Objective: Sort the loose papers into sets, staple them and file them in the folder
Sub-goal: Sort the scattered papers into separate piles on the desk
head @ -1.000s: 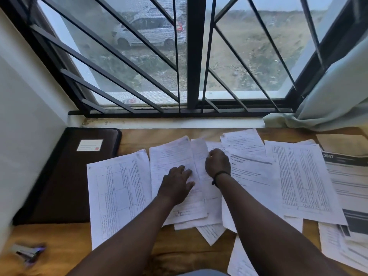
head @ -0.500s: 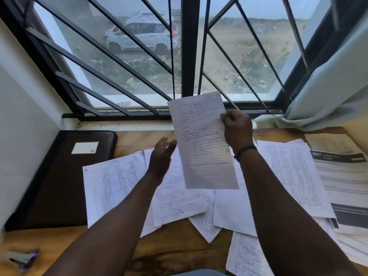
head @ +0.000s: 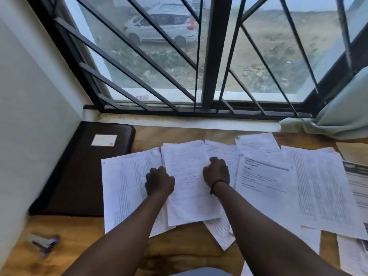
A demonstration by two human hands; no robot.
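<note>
The window (head: 199,56) takes up the whole far wall, crossed by slanting black bars (head: 139,52) and a thick upright post (head: 212,56). Through its glass a pale car (head: 159,28) sits parked on scrubby bare ground (head: 268,56). At the window's right end a light green curtain (head: 338,116) slumps onto the sill (head: 179,122). Left of the window runs a plain white wall (head: 29,116).

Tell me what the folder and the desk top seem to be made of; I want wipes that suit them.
The folder looks like dark brown leather or imitation, matte, with a stitched, padded edge and a white label. The desk top looks like wood or wood veneer, warm brown with visible grain and a light sheen.
</note>
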